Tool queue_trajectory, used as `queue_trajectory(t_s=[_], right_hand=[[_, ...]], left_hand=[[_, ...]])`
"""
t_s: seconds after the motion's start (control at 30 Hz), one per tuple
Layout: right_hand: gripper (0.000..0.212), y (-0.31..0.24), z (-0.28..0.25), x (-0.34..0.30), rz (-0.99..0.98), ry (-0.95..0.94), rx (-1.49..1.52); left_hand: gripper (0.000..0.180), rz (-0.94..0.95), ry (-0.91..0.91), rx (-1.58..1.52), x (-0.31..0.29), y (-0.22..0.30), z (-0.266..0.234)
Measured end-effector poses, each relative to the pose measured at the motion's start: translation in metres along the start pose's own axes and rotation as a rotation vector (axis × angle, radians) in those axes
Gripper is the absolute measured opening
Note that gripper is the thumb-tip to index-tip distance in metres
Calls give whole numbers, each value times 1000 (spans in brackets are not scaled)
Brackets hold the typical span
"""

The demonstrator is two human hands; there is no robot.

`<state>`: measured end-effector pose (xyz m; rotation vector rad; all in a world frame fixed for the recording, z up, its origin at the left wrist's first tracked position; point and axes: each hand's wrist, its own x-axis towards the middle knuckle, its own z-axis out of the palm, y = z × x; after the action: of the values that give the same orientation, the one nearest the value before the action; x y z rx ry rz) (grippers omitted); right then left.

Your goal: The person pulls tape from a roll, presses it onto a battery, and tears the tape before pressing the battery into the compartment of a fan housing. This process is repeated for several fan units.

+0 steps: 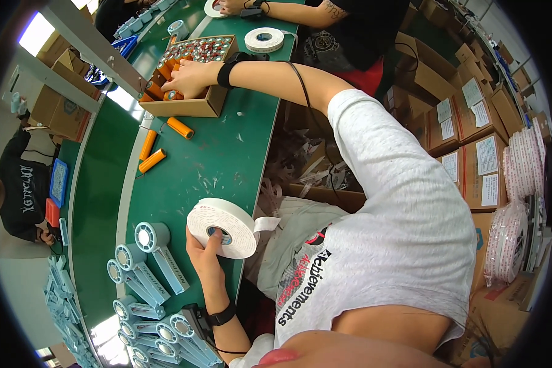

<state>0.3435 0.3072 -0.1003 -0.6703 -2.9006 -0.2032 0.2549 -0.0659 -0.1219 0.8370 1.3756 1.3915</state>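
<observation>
My left hand (203,260) grips a white tape roll (238,228), its thumb in the core and its fingers behind. A loose tail of tape (267,224) sticks out to the right. At the top, my right hand (193,78) reaches into an open cardboard box (184,109). Its fingers are curled on an orange cylindrical battery (173,94) among others standing upright; the fingertips are partly hidden. Many more cells fill the box's far part, red-and-silver ends up. Three loose batteries lie below the box, one of them an orange battery (180,127) with a wire.
Light-blue handheld fans (159,251) lie in rows on the green table (218,159) at lower left. Another tape roll (264,39) lies beyond the box, near a co-worker's hand (233,6). Another person (24,184) sits across. Cardboard cartons (466,122) and wrapped rolls (506,245) stand right.
</observation>
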Motion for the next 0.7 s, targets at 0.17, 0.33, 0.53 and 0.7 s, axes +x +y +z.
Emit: queue_trajectory(t_s=[0.17, 0.33, 0.53, 0.7], right_hand=[[52, 7, 14, 9, -106, -3, 39], [47, -2, 10, 1, -130, 55, 79], [44, -1, 4, -1, -10, -18, 100], [42, -4, 4, 24, 65, -137, 73]], left_hand=[[47, 6, -42, 30, 2, -3, -3], [47, -6, -10, 28, -1, -5, -1], [46, 1, -22, -1, 0, -6, 2], [46, 1, -20, 0, 0, -5, 1]])
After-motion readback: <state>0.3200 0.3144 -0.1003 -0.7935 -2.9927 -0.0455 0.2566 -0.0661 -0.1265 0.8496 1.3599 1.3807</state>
